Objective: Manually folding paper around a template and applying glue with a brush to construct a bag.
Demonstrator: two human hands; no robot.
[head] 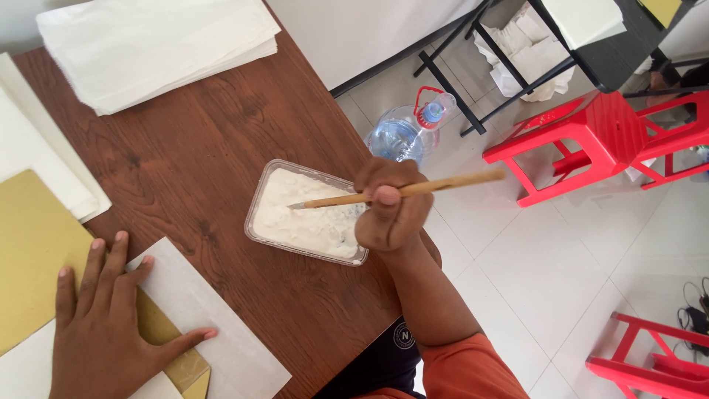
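Observation:
My right hand (388, 207) grips a wooden-handled brush (436, 185), its tip resting in white paste inside a clear plastic tub (255, 222) near the table's right edge. My left hand (103, 325) lies flat, fingers spread, on a white sheet of paper (199, 310) folded over a gold-coloured sheet (33, 251) at the front left of the brown wooden table (199, 140).
A stack of white paper sheets (155, 44) lies at the far side of the table, more sheets (29, 148) at the left. On the tiled floor stand a large water bottle (406, 133), red stools (591, 140) and a black folding table frame (517, 66).

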